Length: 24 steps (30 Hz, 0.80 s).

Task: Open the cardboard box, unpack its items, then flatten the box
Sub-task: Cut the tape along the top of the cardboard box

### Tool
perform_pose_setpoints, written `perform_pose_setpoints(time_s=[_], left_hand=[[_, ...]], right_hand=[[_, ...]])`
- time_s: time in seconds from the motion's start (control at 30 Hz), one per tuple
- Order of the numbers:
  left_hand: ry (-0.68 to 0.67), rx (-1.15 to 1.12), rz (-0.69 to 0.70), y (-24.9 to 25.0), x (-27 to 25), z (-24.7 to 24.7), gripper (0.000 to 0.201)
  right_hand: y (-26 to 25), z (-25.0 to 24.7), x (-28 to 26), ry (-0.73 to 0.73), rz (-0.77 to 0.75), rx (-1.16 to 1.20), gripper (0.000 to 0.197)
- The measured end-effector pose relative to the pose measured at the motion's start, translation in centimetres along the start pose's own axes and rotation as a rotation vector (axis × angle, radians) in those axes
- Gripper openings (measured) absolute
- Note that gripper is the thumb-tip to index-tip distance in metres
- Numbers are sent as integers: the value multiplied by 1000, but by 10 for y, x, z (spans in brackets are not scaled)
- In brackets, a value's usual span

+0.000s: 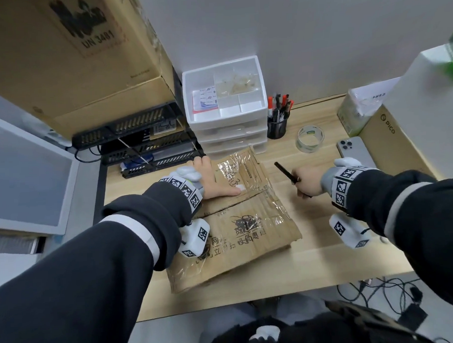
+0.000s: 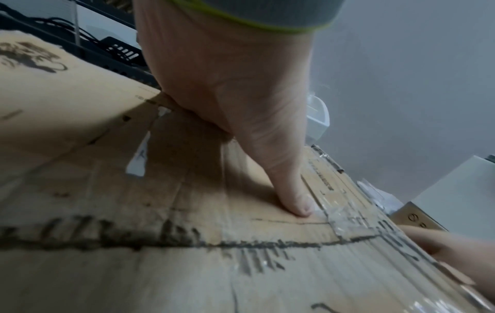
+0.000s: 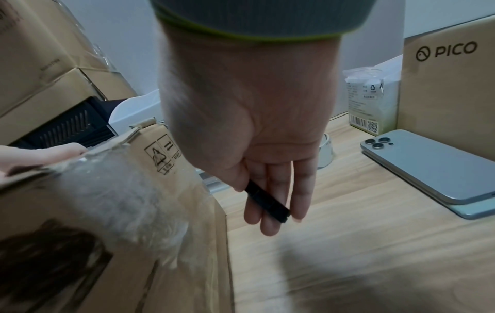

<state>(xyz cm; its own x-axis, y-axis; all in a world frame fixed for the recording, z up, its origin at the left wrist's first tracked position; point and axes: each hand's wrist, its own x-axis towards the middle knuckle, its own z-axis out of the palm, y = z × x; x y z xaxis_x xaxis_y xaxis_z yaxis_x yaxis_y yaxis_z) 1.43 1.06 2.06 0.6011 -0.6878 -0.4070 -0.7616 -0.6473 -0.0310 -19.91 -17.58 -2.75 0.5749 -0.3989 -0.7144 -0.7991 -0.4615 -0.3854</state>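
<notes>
A closed cardboard box [image 1: 248, 237] with black print and clear tape lies on the wooden desk [image 1: 326, 257]; a seam runs across its top. My left hand [image 1: 207, 179] rests flat on the far half of the top, with the thumb [image 2: 294, 201] pressed down just beyond the seam and the fingers reaching the far edge. My right hand [image 1: 308, 181] hovers over the desk to the right of the box and grips a slim black pen-like tool [image 1: 284, 170], whose tip points away from me. In the right wrist view the tool [image 3: 267, 203] lies across my fingers beside the box's side [image 3: 166, 161].
Behind the box stand a white drawer unit [image 1: 226, 115], a black pen cup [image 1: 277, 126] and a clear tape roll [image 1: 310, 139]. A phone [image 1: 353, 149] and a PICO carton [image 1: 388, 140] lie at the right. A large carton [image 1: 75, 61] sits on a black rack [image 1: 142, 138] at the left.
</notes>
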Motion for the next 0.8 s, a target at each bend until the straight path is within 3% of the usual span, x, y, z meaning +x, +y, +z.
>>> perform_pose_setpoints(time_s=[0.23, 0.33, 0.47, 0.57, 0.63, 0.8], left_hand=[[71, -88, -88, -21, 7, -1, 135], [108, -137, -1, -21, 7, -1, 125], [184, -142, 231, -16, 4, -3, 114], [129, -87, 290, -10, 0, -4, 113], [95, -36, 279, -8, 0, -5, 123], [17, 78, 303, -7, -1, -12, 138]], right_hand=[[-6, -3, -1, 39, -62, 130, 19], [-14, -7, -4, 64, -98, 219, 15], [-23, -14, -4, 107, -134, 252, 11], [-28, -20, -5, 120, -98, 261, 18], [-29, -24, -7, 111, -78, 309, 24], [-28, -28, -12, -5, -88, 393, 34]])
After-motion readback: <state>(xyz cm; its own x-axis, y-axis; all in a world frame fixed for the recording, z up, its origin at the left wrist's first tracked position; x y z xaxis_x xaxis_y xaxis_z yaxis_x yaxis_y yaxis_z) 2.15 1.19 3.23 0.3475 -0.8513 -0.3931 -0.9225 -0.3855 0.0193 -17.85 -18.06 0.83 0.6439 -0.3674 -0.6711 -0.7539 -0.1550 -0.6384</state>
